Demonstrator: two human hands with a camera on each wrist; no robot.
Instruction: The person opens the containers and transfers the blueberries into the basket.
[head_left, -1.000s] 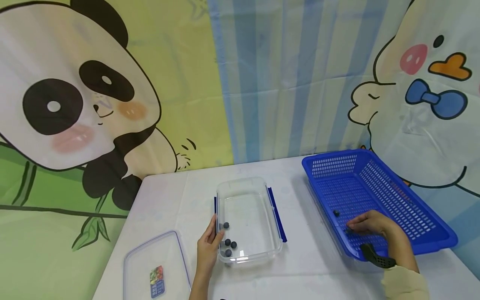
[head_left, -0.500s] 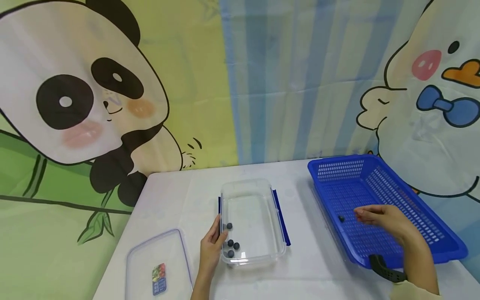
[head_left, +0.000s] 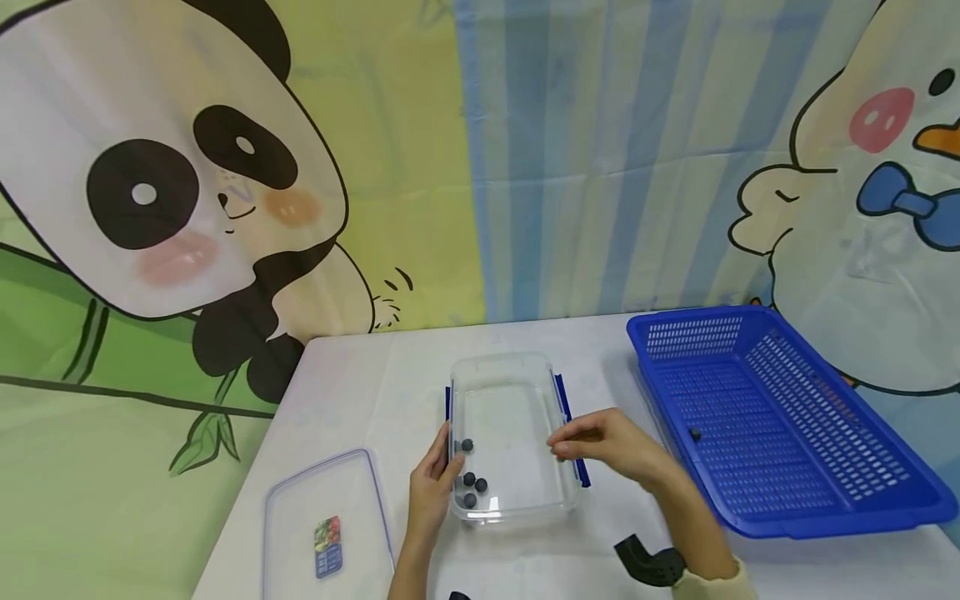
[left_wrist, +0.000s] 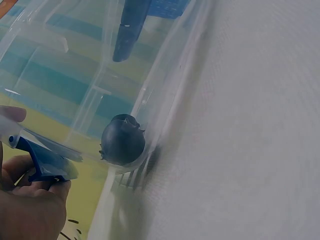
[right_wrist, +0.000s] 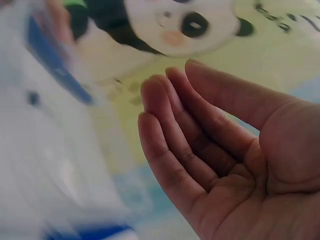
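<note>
My left hand (head_left: 431, 492) grips the left side of a clear plastic food container (head_left: 517, 500), thumb over the rim and fingers by a blue side latch (left_wrist: 47, 160). Several blueberries (head_left: 481, 485) lie along the container's left side; one blueberry (left_wrist: 122, 142) shows large through the wall in the left wrist view. Over the container's right rim, my right hand (head_left: 611, 442) has thumb and fingertips drawn together in a pinch. The blueberry it took from the blue basket (head_left: 795, 521) is hidden by the fingers. Another blueberry (head_left: 695, 434) sits in that basket.
The blue perforated basket stands at the right of the white-covered table (head_left: 360, 375). A clear lid (head_left: 367, 492) with a printed label (head_left: 327, 547) lies at the front left. Behind the table hangs a cartoon-printed curtain (head_left: 600, 167).
My right hand has lifted out of the basket and moved left to the container's right rim. One blueberry is gone from the basket. My left hand keeps its grip on the container.
</note>
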